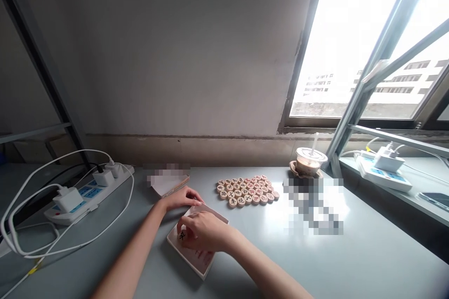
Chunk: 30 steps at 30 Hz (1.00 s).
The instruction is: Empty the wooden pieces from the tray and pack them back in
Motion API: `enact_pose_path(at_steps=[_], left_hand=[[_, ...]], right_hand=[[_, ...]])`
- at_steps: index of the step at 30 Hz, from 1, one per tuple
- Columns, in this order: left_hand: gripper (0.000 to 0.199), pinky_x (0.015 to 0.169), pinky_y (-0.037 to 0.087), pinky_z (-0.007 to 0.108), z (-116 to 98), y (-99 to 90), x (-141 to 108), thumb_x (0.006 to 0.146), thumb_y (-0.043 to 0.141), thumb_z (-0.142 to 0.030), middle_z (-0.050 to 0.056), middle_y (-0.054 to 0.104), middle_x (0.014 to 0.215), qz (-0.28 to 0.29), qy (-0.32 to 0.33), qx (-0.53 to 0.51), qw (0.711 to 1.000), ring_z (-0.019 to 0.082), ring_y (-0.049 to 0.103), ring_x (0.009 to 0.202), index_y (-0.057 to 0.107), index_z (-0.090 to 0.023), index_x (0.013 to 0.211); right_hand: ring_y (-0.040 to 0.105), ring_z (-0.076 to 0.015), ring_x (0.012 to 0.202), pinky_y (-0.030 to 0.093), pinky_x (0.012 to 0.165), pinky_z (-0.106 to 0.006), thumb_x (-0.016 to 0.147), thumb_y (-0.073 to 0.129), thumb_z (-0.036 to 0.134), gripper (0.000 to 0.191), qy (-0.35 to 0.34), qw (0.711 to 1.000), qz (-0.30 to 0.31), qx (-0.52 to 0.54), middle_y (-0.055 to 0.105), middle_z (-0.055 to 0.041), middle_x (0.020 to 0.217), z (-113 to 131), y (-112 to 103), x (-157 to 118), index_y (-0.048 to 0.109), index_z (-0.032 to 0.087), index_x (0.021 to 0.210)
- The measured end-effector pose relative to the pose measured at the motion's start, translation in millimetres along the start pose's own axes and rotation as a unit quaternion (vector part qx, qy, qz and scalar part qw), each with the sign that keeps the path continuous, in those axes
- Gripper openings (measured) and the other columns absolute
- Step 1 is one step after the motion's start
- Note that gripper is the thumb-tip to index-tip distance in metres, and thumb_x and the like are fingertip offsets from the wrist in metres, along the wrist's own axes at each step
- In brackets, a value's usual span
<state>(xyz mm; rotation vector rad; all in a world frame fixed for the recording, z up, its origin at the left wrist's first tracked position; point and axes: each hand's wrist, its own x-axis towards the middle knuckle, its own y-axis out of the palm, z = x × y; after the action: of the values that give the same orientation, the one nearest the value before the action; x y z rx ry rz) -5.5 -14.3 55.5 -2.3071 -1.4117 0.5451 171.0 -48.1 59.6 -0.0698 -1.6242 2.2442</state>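
Observation:
A shallow open box (200, 268) lies tilted on the grey table, with reddish marks on its inside. Over its near left part, my right hand (203, 231) has its fingers closed on a round wooden piece (182, 235) with a black character. My left hand (182, 197) rests at the box's far edge, fingers bent over it; whether it grips the box I cannot make out. To the right, several round wooden chess pieces (247, 190) lie packed in rows, black characters on the left and red on the right.
Behind my left hand lies another open box part (167, 182). A power strip (87, 196) with looping white cables is at the left. A lidded drink cup (310, 161) stands at the back right, near a metal frame. A phone (435, 200) lies far right.

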Motion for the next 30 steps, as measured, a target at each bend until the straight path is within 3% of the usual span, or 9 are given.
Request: enact_pose_path(at_steps=[4, 7, 10, 17, 20, 23, 30], left_hand=[[0.031, 0.072, 0.041, 0.025, 1.1, 0.6, 1.4, 0.069, 0.064, -0.039, 0.005, 0.067, 0.084, 0.009, 0.005, -0.018, 1.0, 0.018, 0.057, 0.081, 0.069, -0.015, 0.087], [0.027, 0.071, 0.041, 0.026, -0.4, 1.5, 1.8, 0.067, 0.065, -0.036, 0.005, 0.067, 0.08, 0.005, 0.011, -0.015, 1.0, 0.019, 0.057, 0.079, 0.069, -0.014, 0.082], [0.031, 0.071, 0.04, 0.027, -3.4, 1.8, 0.7, 0.068, 0.065, -0.041, 0.006, 0.066, 0.081, -0.002, 0.005, 0.0, 1.0, 0.019, 0.056, 0.079, 0.07, -0.015, 0.085], [0.034, 0.069, 0.04, 0.026, -5.9, 1.3, -1.4, 0.069, 0.066, -0.043, 0.006, 0.066, 0.083, 0.002, 0.003, -0.007, 1.0, 0.018, 0.056, 0.079, 0.07, -0.015, 0.087], [0.032, 0.07, 0.041, 0.026, -4.1, 0.8, -0.3, 0.069, 0.066, -0.041, 0.006, 0.066, 0.084, 0.003, 0.005, -0.011, 1.0, 0.018, 0.056, 0.08, 0.07, -0.015, 0.086], [0.03, 0.071, 0.041, 0.026, -2.3, 0.6, 0.6, 0.069, 0.066, -0.04, 0.006, 0.067, 0.086, 0.008, 0.007, -0.015, 1.0, 0.018, 0.057, 0.082, 0.07, -0.016, 0.087], [0.03, 0.072, 0.042, 0.026, -2.0, 1.0, -0.1, 0.069, 0.066, -0.04, 0.006, 0.067, 0.088, 0.004, 0.007, -0.014, 1.0, 0.019, 0.057, 0.083, 0.07, -0.016, 0.087]], right_hand=[[0.054, -0.0106, 0.066, 0.037, 0.064, -0.021, 0.069, 0.064, 0.03, 0.025, 0.003, 0.999, -0.004, 0.05, 0.063, 0.0033, 0.073, -7.5, -24.1, -4.3, 0.06, 0.021, 0.092], [0.052, -0.0105, 0.067, 0.036, 0.065, -0.022, 0.07, 0.064, 0.029, 0.016, 0.061, 0.993, -0.085, 0.061, 0.061, 0.0024, 0.076, -25.0, -47.3, -12.3, 0.062, 0.021, 0.084], [0.05, -0.0098, 0.065, 0.035, 0.059, -0.02, 0.076, 0.06, 0.029, 0.013, 0.111, 0.986, -0.084, 0.095, 0.058, 0.0009, 0.073, -49.6, -62.2, -23.8, 0.064, 0.019, 0.082], [0.053, -0.0105, 0.068, 0.037, 0.059, -0.021, 0.077, 0.058, 0.033, 0.016, 0.194, 0.977, -0.07, 0.053, 0.062, 0.0012, 0.083, -80.4, -68.6, -44.4, 0.064, 0.023, 0.089], [0.054, -0.012, 0.073, 0.039, 0.062, -0.021, 0.068, 0.068, 0.032, 0.029, 0.193, 0.979, -0.023, 0.053, 0.062, 0.001, 0.09, -85.4, -72.5, -50.9, 0.063, 0.026, 0.096], [0.054, -0.0135, 0.078, 0.04, 0.066, -0.022, 0.064, 0.072, 0.03, 0.031, 0.19, 0.981, 0.023, 0.037, 0.061, 0.0003, 0.09, -87.4, -74.5, -53.5, 0.066, 0.027, 0.094], [0.053, -0.0185, 0.088, 0.04, 0.076, -0.028, 0.064, 0.071, 0.036, 0.028, 0.206, 0.978, -0.002, 0.024, 0.059, -0.0016, 0.09, -78.3, -70.5, -47.7, 0.066, 0.026, 0.089]])
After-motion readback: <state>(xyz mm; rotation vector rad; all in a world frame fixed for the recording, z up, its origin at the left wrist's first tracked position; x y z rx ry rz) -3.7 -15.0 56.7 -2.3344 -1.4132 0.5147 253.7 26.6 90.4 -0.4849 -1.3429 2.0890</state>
